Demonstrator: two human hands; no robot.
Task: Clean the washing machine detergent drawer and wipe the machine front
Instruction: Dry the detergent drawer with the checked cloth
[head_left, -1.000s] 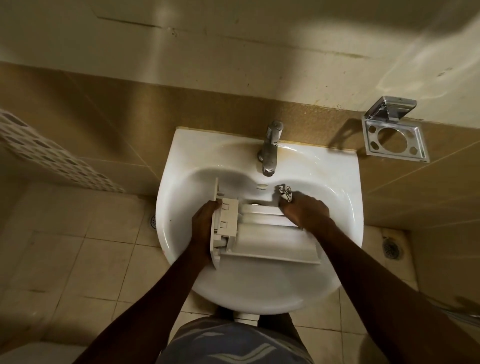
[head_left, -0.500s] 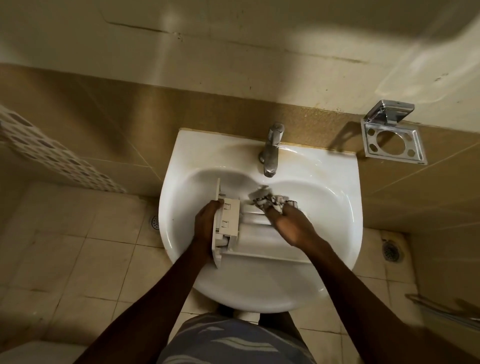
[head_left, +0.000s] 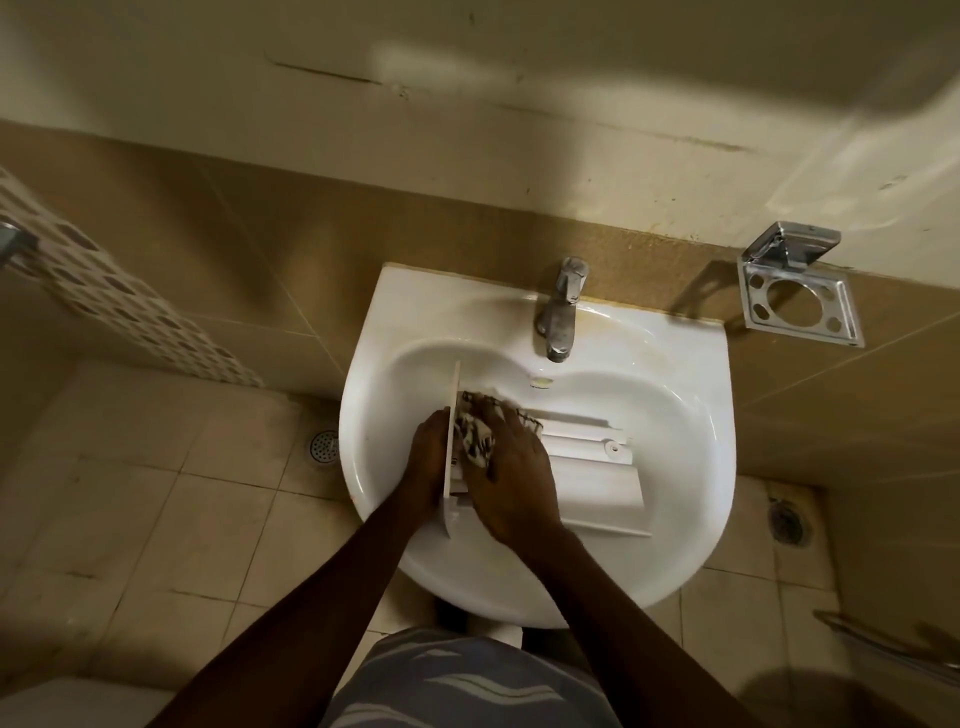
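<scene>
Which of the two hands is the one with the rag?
The right hand: it holds the patterned cloth inside the detergent drawer, near its front panel. The left hand has no cloth and only grips that panel from outside.

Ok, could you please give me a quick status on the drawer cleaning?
Left hand grips drawer by its front panel. Right hand holds cloth against drawer beside panel. Drawer lies in sink. Nothing in the way.
</scene>
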